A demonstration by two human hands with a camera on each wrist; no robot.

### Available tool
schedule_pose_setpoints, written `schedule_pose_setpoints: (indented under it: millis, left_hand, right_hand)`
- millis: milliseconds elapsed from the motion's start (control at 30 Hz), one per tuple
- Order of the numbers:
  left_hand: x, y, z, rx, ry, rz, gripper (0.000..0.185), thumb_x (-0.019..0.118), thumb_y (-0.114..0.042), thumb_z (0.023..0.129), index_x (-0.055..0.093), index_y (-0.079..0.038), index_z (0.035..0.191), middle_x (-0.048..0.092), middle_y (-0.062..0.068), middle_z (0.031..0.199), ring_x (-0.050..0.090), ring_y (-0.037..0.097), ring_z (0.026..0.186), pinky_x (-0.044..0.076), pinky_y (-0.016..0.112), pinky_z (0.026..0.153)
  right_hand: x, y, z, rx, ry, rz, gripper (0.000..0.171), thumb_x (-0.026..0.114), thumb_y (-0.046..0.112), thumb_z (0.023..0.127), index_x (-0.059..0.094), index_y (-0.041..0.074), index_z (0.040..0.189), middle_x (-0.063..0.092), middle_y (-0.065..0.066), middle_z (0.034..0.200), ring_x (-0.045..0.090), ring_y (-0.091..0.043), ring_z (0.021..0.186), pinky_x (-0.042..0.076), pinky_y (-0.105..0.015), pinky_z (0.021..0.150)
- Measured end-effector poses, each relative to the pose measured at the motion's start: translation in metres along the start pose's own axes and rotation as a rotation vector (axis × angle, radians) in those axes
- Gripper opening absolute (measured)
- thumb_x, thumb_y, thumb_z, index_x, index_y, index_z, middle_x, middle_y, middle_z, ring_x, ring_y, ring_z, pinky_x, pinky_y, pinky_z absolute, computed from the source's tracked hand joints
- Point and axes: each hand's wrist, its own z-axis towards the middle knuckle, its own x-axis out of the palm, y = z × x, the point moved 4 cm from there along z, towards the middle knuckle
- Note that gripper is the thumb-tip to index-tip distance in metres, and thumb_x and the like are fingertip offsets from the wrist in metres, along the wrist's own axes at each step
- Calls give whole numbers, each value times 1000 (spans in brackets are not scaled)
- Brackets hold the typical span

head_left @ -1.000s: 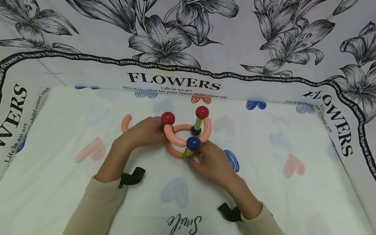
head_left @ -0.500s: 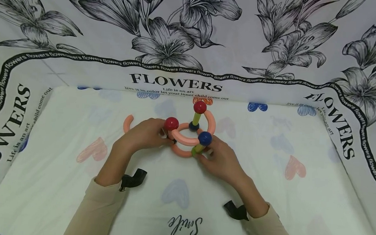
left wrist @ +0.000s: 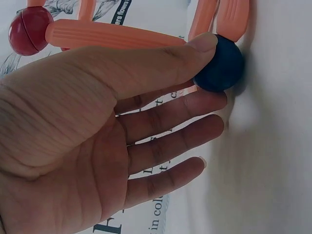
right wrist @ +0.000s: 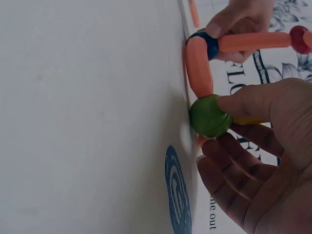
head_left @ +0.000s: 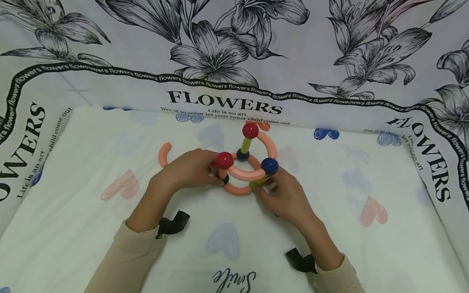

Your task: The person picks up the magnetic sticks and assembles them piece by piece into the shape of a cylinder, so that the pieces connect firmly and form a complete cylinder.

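A toy frame of pink curved rods (head_left: 244,173), red and blue balls and a yellow-green stick stands on the white sheet (head_left: 95,227). My left hand (head_left: 217,174) holds its left side below a red ball (head_left: 223,160). In the left wrist view the thumb and a finger pinch a dark blue ball (left wrist: 222,68) at the frame's base, under a pink rod (left wrist: 117,36). My right hand (head_left: 261,187) grips the right side beneath a blue ball (head_left: 269,166). The right wrist view shows its thumb and fingers around a green ball (right wrist: 209,117) on the sheet.
One loose pink curved piece (head_left: 164,154) lies on the sheet left of my left hand. A flower-printed cloth (head_left: 231,53) rises behind and on both sides. Black straps (head_left: 172,223) sit at both wrists. A third red ball (head_left: 250,130) tops the frame's far post.
Both hands have turned the frame counter-clockwise: the upper blue ball swung from the front to the right, and the left red ball came nearer. The hands kept their hold.
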Motion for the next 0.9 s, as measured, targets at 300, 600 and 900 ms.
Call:
schedule_pose_setpoints:
  millis: [300, 600, 900]
  left_hand:
    - [2, -6, 4, 23, -6, 31, 15, 86, -19, 88, 72, -22, 91, 73, -7, 83, 64, 13, 86, 51, 35, 86]
    - [7, -12, 3, 28, -26, 40, 16, 87, -18, 88, 71, -20, 91, 72, -5, 80, 64, 12, 79, 52, 32, 79]
    - [17, -21, 6, 64, -41, 54, 21, 89, -22, 87, 69, -18, 93, 67, -4, 73, 59, 12, 71, 47, 30, 71]
  right_hand:
    - [-4, -5, 3, -18, -37, 76, 32, 82, 18, 93, 69, 14, 123, 78, -4, 112, 76, -21, 104, 65, -41, 89]
    - [-6, -7, 3, -40, -70, 67, 26, 80, 16, 94, 70, 12, 118, 77, -7, 112, 77, -23, 103, 65, -42, 89]
    - [-11, -13, 3, -41, -110, 69, 26, 78, 15, 96, 69, 9, 120, 77, -11, 118, 77, -26, 107, 65, -45, 88]
